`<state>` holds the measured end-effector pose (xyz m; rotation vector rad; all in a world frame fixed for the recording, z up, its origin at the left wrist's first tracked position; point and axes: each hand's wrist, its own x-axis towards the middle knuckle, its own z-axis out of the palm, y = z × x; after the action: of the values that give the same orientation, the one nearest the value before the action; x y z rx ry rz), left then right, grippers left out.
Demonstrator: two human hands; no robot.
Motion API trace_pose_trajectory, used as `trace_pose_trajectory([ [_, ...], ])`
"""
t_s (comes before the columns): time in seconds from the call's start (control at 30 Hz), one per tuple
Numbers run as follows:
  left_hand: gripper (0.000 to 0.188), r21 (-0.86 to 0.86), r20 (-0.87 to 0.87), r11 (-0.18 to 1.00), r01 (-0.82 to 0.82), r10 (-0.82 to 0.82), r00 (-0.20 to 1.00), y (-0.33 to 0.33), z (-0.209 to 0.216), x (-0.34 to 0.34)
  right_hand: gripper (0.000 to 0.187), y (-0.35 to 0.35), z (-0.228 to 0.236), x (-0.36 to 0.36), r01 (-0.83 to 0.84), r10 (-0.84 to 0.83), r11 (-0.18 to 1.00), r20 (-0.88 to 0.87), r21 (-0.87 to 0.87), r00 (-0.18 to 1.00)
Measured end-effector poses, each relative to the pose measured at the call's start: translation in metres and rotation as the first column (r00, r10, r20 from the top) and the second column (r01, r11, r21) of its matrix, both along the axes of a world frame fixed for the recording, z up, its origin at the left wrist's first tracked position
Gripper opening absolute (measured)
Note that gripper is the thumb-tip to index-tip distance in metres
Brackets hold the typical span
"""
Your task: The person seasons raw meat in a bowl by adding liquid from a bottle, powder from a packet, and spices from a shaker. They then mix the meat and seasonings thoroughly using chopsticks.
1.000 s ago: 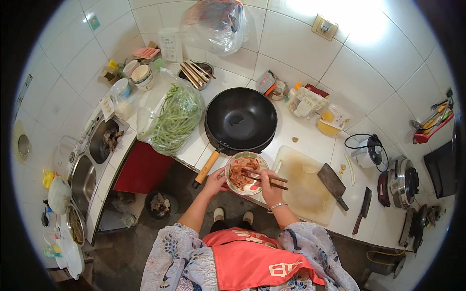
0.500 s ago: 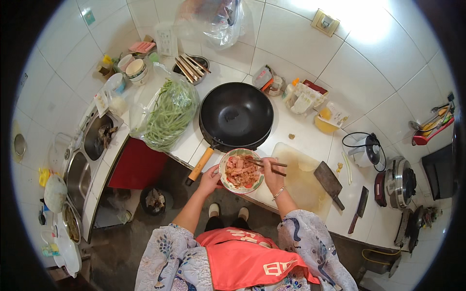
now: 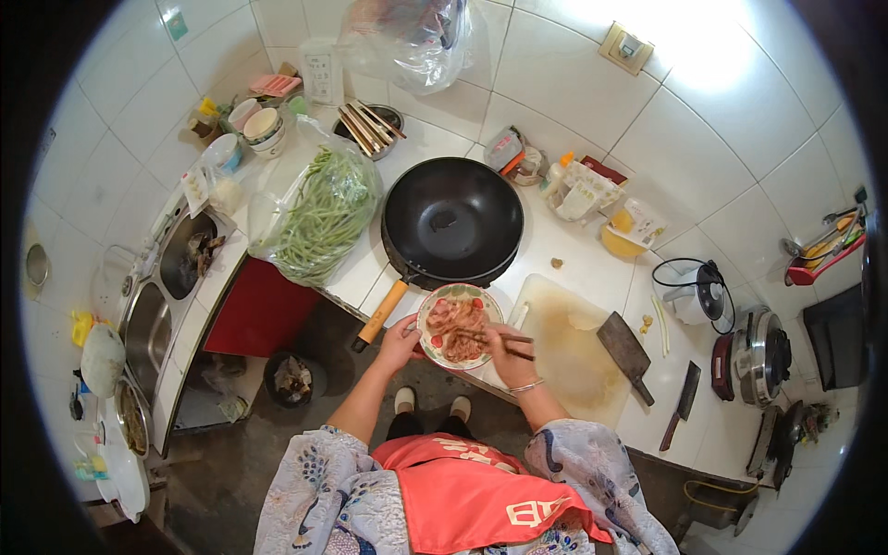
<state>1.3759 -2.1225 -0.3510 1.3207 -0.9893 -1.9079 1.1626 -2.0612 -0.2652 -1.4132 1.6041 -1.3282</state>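
Observation:
Between my hands is a patterned bowl point(image 3: 427, 350) of raw sliced meat point(image 3: 458, 319), held at the counter's front edge. My left hand point(image 3: 400, 342) grips the bowl's left rim. In my right hand point(image 3: 507, 354) is a pair of wooden chopsticks point(image 3: 523, 349), their tips in among the meat. A black wok point(image 3: 453, 217) sits just beyond the bowl, its inside dark apart from a small patch at the bottom. Its wooden handle point(image 3: 382, 313) points toward me, beside my left hand.
Right of the bowl lies a cutting board point(image 3: 564, 333) with a cleaver point(image 3: 626, 356); a knife point(image 3: 682, 404) rests farther right. A plastic bag of green beans point(image 3: 319, 217) stands left of the wok. Beyond it are a sink point(image 3: 148, 338) and stacked bowls point(image 3: 264, 129).
My right hand and the chopsticks have shifted slightly down and left, and the meat in the bowl has been turned over. My left hand keeps its hold on the bowl.

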Motion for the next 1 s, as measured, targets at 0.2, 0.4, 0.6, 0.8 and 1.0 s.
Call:
trace_pose_trajectory([
  [0.2,0.043,-0.013,0.021,1.000,-0.027,0.027,0.999,0.001,-0.004,0.000,0.022,-0.005,0.047,-0.064,0.015,-0.057,0.978,0.202,0.206,0.978],
  [0.4,0.042,-0.018,0.010,1.000,-0.018,0.018,1.000,0.001,-0.004,-0.001,0.028,-0.018,-0.040,-0.074,0.072,-0.263,0.913,0.444,0.401,0.856],
  [0.6,0.043,-0.005,0.040,1.000,-0.020,0.020,0.999,0.003,-0.006,0.001,0.030,-0.003,-0.083,-0.061,0.160,-0.523,0.843,0.713,0.513,0.466],
  [0.8,0.044,0.009,0.029,1.000,-0.026,0.026,0.999,0.003,0.000,0.001,0.031,-0.006,-0.047,-0.065,0.139,-0.384,0.920,0.777,0.366,0.499],
  [1.0,0.043,-0.004,0.009,0.999,-0.036,0.036,0.999,0.004,-0.001,-0.002,0.023,-0.019,-0.028,-0.012,0.019,-0.161,0.974,0.632,0.225,0.758],
])
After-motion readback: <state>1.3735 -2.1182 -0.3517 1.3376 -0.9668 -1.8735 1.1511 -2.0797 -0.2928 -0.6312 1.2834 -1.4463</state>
